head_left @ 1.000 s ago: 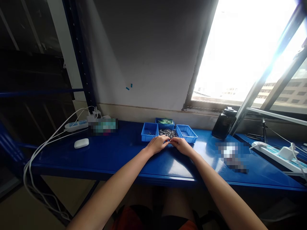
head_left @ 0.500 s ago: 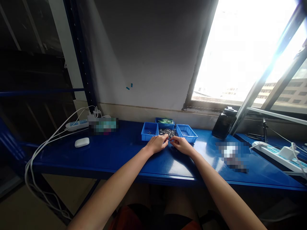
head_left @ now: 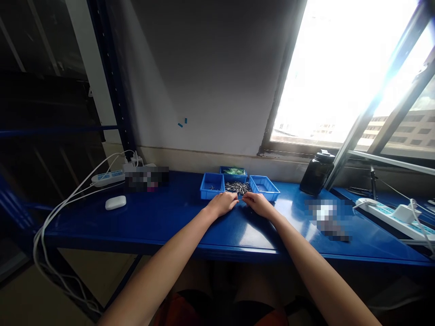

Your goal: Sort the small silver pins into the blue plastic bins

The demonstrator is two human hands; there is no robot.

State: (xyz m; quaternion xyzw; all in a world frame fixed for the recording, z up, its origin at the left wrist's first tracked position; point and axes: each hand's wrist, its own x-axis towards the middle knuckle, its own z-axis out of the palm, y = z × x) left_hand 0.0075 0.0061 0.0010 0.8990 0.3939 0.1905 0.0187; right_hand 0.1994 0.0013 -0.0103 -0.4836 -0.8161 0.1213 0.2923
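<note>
A pile of small, thin metal pieces, perhaps screws [head_left: 238, 187], lies on the blue table between two blue bins. Just in front of it is my left hand [head_left: 223, 203], with its fingers curled and pressed together. My right hand [head_left: 257, 204] faces it across a narrow gap, thumb and fingertips pinched. Anything held at either set of fingertips is too small to make out. The left bin [head_left: 205, 194] has a few of the metal pieces on its floor. The right bin [head_left: 272, 196] stands just beyond my right hand, its contents hard to see.
Behind the pile stands a third blue bin [head_left: 224, 175] with green plastic bags. A dark bottle [head_left: 316, 174] is at the back right, near a power strip [head_left: 390, 219]. On the left are a white rounded case [head_left: 115, 202], another power strip [head_left: 108, 178] and loose white cables [head_left: 64, 210].
My fingertips have shifted slightly beside the pile, and the gap between the hands is a little wider. The bins stay in place.
</note>
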